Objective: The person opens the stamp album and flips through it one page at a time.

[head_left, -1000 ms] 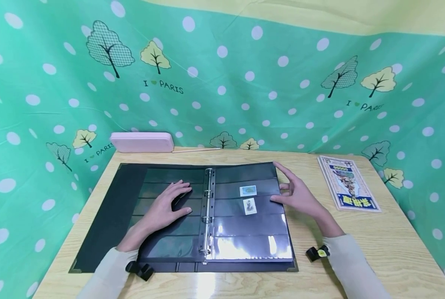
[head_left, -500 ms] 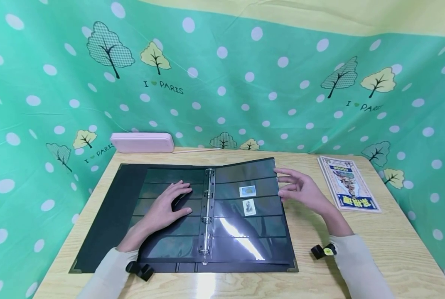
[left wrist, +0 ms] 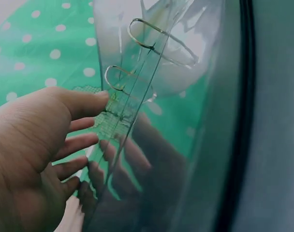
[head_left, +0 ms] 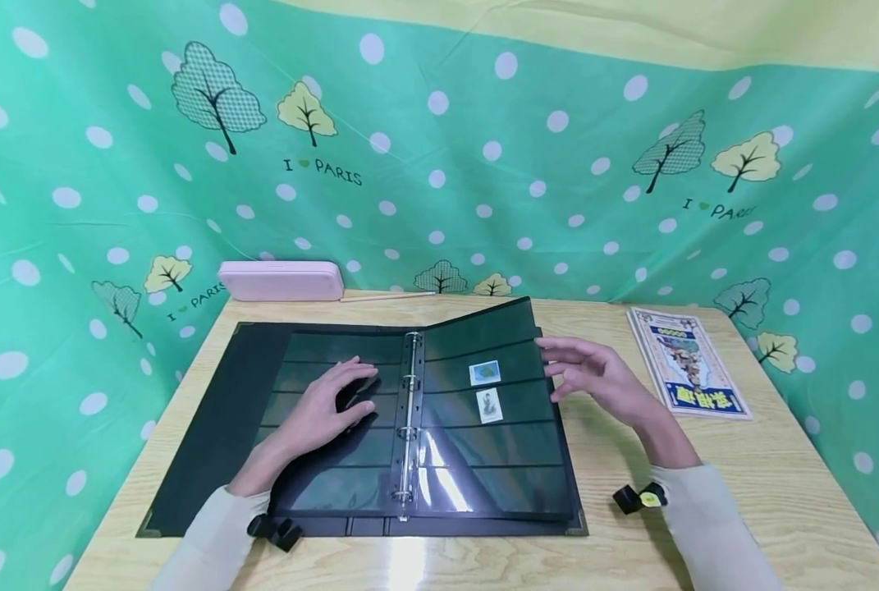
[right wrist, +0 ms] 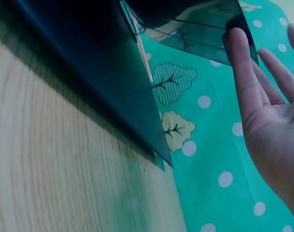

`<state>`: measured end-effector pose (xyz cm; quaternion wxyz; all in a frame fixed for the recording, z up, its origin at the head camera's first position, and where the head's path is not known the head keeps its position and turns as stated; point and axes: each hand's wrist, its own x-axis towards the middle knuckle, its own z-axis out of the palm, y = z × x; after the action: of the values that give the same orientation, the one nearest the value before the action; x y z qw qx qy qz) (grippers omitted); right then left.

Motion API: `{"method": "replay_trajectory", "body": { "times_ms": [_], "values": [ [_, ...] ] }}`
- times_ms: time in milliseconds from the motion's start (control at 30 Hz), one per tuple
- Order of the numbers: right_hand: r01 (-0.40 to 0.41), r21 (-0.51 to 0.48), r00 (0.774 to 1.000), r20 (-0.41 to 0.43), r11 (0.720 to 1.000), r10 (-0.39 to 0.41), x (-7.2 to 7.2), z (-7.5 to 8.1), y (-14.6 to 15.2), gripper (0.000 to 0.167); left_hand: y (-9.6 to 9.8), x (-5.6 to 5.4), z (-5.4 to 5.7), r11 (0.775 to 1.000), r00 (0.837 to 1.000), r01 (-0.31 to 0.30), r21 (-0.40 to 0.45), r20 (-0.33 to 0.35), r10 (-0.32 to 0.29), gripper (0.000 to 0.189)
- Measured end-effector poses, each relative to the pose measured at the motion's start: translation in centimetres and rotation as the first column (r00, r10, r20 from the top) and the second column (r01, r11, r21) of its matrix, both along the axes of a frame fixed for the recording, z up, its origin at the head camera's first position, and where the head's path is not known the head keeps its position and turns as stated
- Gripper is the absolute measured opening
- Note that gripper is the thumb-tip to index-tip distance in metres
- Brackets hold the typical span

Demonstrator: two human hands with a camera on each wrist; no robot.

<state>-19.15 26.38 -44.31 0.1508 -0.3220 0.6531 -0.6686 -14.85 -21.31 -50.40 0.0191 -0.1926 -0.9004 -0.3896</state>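
A black ring-binder stamp album [head_left: 213, 410] lies spread on the table, metal rings [head_left: 409, 443] along its middle. Its right-hand pocket page [head_left: 491, 447] is raised, the far outer corner highest. Two stamps sit in that page: a blue one [head_left: 485, 373] above a pale one with a grey figure [head_left: 489, 405]. My right hand [head_left: 594, 373] has extended fingers at the page's outer edge; in the right wrist view a fingertip [right wrist: 238, 36] touches the page, the thumb apart. My left hand [head_left: 317, 419], fingers loosely extended, is over the left page [head_left: 343, 488].
At the back left stands a pink case [head_left: 281, 281], with a thin stick [head_left: 387, 296] beside it. A stack of printed booklets [head_left: 690, 361] lies on the right of the wooden table [head_left: 771, 476]. A green dotted curtain [head_left: 439, 164] surrounds the table's back and sides.
The right page's outer edge has risen and tilted leftward, its far corner now higher. My right hand has shifted from the far corner toward the middle of that edge. My left hand barely moved.
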Motion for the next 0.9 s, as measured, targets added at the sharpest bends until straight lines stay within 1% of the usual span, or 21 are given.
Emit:
{"method": "replay_trajectory", "body": {
  "times_ms": [67, 133, 200, 333, 400, 467, 533, 567, 667, 700, 800, 900],
  "values": [
    [-0.059, -0.087, 0.998, 0.021, 0.994, 0.061, 0.0, -0.1, -0.3, 0.048, 0.4, 0.3, 0.4, 1.0, 1.0, -0.02, 0.005, -0.008, 0.02, 0.048],
    [-0.112, -0.167, 0.992, 0.039, 0.98, 0.12, 0.1, -0.2, -0.7, 0.048, 1.1, 0.6, 1.0, 0.999, 0.999, -0.035, 0.007, -0.024, 0.035, 0.044],
    [-0.141, -0.218, 0.986, 0.054, 0.966, 0.156, 0.3, -0.2, -1.1, 0.049, 2.1, 1.1, 1.8, 0.999, 0.998, -0.046, 0.013, -0.05, 0.046, 0.041],
    [-0.145, -0.241, 0.983, 0.08, 0.96, 0.168, 1.0, 0.1, -2.2, 0.05, 4.3, 2.2, 3.8, 0.998, 0.994, -0.042, 0.049, -0.101, 0.047, 0.037],
    [-0.154, -0.253, 0.98, 0.085, 0.955, 0.18, 1.2, 0.2, -2.8, 0.05, 5.4, 2.9, 4.7, 0.996, 0.994, -0.025, 0.082, -0.108, 0.034, 0.035],
    [-0.176, -0.271, 0.977, 0.074, 0.946, 0.202, 1.4, 0.3, -3.3, 0.051, 6.6, 3.7, 5.4, 0.99, 0.996, 0.003, 0.144, -0.085, 0.009, 0.037],
    [-0.201, -0.294, 0.972, 0.06, 0.935, 0.228, 1.6, 0.4, -3.7, 0.053, 7.7, 4.5, 6.0, 0.972, 0.999, 0.038, 0.232, -0.037, -0.03, 0.039],
    [-0.214, -0.301, 0.97, 0.049, 0.929, 0.24, 1.8, 0.4, -3.9, 0.054, 8.2, 4.8, 6.2, 0.958, 0.999, 0.054, 0.28, -0.012, -0.052, 0.04],
    [-0.235, -0.294, 0.965, 0.04, 0.927, 0.257, 2.3, 0.9, -4.4, 0.059, 9.8, 5.8, 7.1, 0.908, 0.992, 0.072, 0.412, 0.065, -0.108, 0.043],
    [-0.246, -0.293, 0.962, 0.042, 0.924, 0.27, 2.4, 1.1, -4.5, 0.061, 10.2, 6.1, 7.4, 0.895, 0.99, 0.069, 0.441, 0.083, -0.117, 0.045],
    [-0.294, -0.314, 0.942, 0.063, 0.903, 0.328, 2.8, 1.5, -5.0, 0.07, 11.4, 6.7, 8.4, 0.857, 0.986, 0.042, 0.513, 0.118, -0.119, 0.052],
    [-0.345, -0.361, 0.915, 0.077, 0.867, 0.396, 3.1, 1.6, -5.5, 0.077, 12.2, 6.9, 9.3, 0.834, 0.985, -0.001, 0.551, 0.143, -0.093, 0.066]
  ]
}}
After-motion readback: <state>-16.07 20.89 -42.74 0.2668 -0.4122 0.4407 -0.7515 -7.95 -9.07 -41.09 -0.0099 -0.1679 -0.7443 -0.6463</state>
